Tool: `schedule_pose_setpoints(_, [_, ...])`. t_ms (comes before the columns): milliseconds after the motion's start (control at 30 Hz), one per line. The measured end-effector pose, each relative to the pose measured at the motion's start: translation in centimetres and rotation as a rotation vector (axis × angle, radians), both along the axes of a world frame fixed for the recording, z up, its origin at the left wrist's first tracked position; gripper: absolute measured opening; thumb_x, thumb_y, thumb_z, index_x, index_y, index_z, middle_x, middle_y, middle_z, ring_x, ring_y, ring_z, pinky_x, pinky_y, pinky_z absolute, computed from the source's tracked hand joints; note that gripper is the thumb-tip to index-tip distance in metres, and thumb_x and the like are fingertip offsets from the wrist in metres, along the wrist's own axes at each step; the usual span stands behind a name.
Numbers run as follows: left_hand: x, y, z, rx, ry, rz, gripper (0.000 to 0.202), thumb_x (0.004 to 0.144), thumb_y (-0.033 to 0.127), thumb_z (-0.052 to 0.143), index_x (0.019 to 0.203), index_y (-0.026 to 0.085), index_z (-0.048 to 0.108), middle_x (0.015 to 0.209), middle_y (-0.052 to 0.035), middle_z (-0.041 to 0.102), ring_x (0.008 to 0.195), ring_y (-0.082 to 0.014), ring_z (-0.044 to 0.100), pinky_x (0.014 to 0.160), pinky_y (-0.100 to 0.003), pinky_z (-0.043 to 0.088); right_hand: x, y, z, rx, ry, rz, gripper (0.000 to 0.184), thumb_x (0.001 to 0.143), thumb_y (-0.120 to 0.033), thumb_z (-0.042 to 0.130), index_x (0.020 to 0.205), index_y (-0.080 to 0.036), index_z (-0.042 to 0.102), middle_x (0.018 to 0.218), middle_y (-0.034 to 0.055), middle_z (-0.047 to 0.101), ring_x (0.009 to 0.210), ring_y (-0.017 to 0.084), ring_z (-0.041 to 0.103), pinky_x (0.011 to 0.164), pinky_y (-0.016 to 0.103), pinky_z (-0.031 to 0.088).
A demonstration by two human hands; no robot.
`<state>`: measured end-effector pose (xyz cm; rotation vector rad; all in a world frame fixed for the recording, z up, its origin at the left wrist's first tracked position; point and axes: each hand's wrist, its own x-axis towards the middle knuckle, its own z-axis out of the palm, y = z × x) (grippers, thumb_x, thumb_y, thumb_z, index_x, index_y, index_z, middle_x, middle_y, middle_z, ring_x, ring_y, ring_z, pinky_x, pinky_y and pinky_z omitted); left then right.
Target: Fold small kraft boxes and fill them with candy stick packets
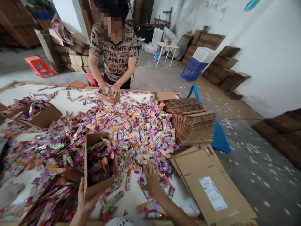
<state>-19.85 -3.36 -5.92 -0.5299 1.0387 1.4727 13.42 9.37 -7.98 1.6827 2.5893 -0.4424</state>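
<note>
My left hand [85,203] grips the near wall of a small open cardboard box [100,188] that is partly filled with colourful sachets. My right hand [151,179] lies flat with fingers spread on the edge of a big heap of colourful sachets [131,128] covering the white table [134,197]. The box stands tilted just left of that hand.
A person across the table [115,47] handles another small box [108,98]. A stack of flat cardboard blanks [191,121] sits at the right, flattened cartons [207,179] below it. More sachet-filled boxes [42,116] stand at the left. Red stools [39,66] and cartons stand behind.
</note>
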Motion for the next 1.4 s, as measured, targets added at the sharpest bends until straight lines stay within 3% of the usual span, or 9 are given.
schedule_pose_setpoints(67, [-0.1, 0.3, 1.3, -0.108, 0.020, 0.038, 0.083, 0.078, 0.056, 0.065, 0.151, 0.030, 0.034, 0.080, -0.0061, 0.080, 0.074, -0.0323, 0.075, 0.075, -0.051, 0.060, 2.1, 0.1, -5.5, -0.054, -0.119, 0.152, 0.096, 0.070, -0.033, 0.078, 0.154, -0.031, 0.031, 0.159, 0.0124, 0.033, 0.148, 0.042, 0.022, 0.118, 0.067, 0.016])
schedule_pose_setpoints(167, [0.1, 1.2, 3.7, -0.165, 0.046, 0.018, 0.082, 0.080, 0.062, 0.059, 0.152, 0.030, 0.033, 0.081, -0.0042, 0.080, 0.077, -0.0329, 0.075, 0.076, -0.053, 0.059, 2.1, 4.7, -8.3, 0.056, -0.117, 0.294, 0.083, 0.082, -0.014, 0.059, 0.155, -0.035, 0.025, 0.161, 0.0069, 0.029, 0.149, 0.034, 0.022, 0.119, 0.064, 0.018])
schedule_pose_setpoints(267, [0.4, 1.8, 5.0, -0.210, 0.029, 0.001, 0.082, 0.082, 0.063, 0.055, 0.151, 0.023, 0.035, 0.081, -0.0064, 0.080, 0.076, -0.0343, 0.075, 0.076, -0.056, 0.059, -1.0, 11.4, -6.5, 0.153, -0.062, 0.399, 0.082, 0.085, -0.002, 0.045, 0.153, -0.042, 0.023, 0.164, 0.0019, 0.022, 0.151, 0.032, 0.018, 0.118, 0.067, 0.016])
schedule_pose_setpoints(367, [0.3, 1.8, 4.4, -0.243, 0.042, 0.046, 0.076, 0.082, 0.059, 0.057, 0.148, 0.023, 0.040, 0.079, -0.0066, 0.080, 0.073, -0.0331, 0.075, 0.076, -0.054, 0.059, -4.6, 16.1, -4.2, 0.075, -0.039, 0.307, 0.077, 0.086, -0.001, 0.046, 0.149, -0.044, 0.035, 0.163, 0.0036, 0.025, 0.149, 0.035, 0.021, 0.115, 0.071, 0.012])
schedule_pose_setpoints(633, [-0.3, 0.1, 0.3, -0.050, 0.178, 0.113, 0.039, 0.077, 0.035, 0.070, 0.114, 0.023, 0.066, 0.081, -0.0069, 0.079, 0.076, -0.0305, 0.075, 0.071, -0.046, 0.061, -7.3, 19.7, -0.8, -0.202, 0.074, -0.065, 0.053, 0.074, -0.006, 0.065, 0.123, -0.028, 0.065, 0.133, 0.0121, 0.060, 0.120, 0.032, 0.060, 0.098, 0.043, 0.047])
schedule_pose_setpoints(867, [-0.8, -0.3, -0.2, -0.012, 0.036, 0.106, 0.056, 0.080, 0.024, 0.066, 0.134, 0.019, 0.055, 0.072, -0.0034, 0.078, 0.064, -0.0256, 0.074, 0.067, -0.039, 0.060, -6.2, 18.9, 6.3, -0.305, 0.493, -0.451, 0.038, 0.071, -0.035, 0.070, 0.104, -0.016, 0.070, 0.101, 0.0105, 0.075, 0.098, 0.028, 0.069, 0.085, 0.038, 0.053])
schedule_pose_setpoints(1133, [1.8, 2.3, 1.7, 0.064, -0.035, 0.028, 0.073, 0.087, 0.022, 0.059, 0.151, 0.006, 0.028, 0.074, -0.0103, 0.079, 0.065, -0.0285, 0.074, 0.063, -0.038, 0.058, -8.5, 15.3, 16.4, -0.516, 0.961, -0.313, 0.056, 0.063, -0.070, 0.065, 0.080, -0.017, 0.073, 0.095, 0.0109, 0.076, 0.094, 0.028, 0.071, 0.095, 0.041, 0.052])
schedule_pose_setpoints(1267, [2.5, 2.9, 2.3, 0.121, -0.098, -0.006, 0.069, 0.089, 0.026, 0.058, 0.149, 0.006, 0.030, 0.077, -0.0112, 0.079, 0.065, -0.0281, 0.074, 0.064, -0.038, 0.058, -12.8, 11.3, 17.6, -0.597, 0.920, -0.200, 0.050, 0.064, -0.059, 0.073, 0.093, -0.018, 0.074, 0.102, 0.0110, 0.076, 0.101, 0.030, 0.069, 0.099, 0.046, 0.049])
schedule_pose_setpoints(1400, [3.2, 3.0, 2.7, 0.149, -0.111, -0.041, 0.054, 0.088, 0.029, 0.060, 0.137, 0.010, 0.047, 0.078, -0.0108, 0.079, 0.067, -0.0295, 0.075, 0.062, -0.039, 0.058, -17.3, 6.4, 15.9, -0.529, 0.881, 0.052, 0.041, 0.077, -0.049, 0.067, 0.106, -0.020, 0.070, 0.113, 0.0092, 0.073, 0.111, 0.030, 0.064, 0.104, 0.048, 0.045])
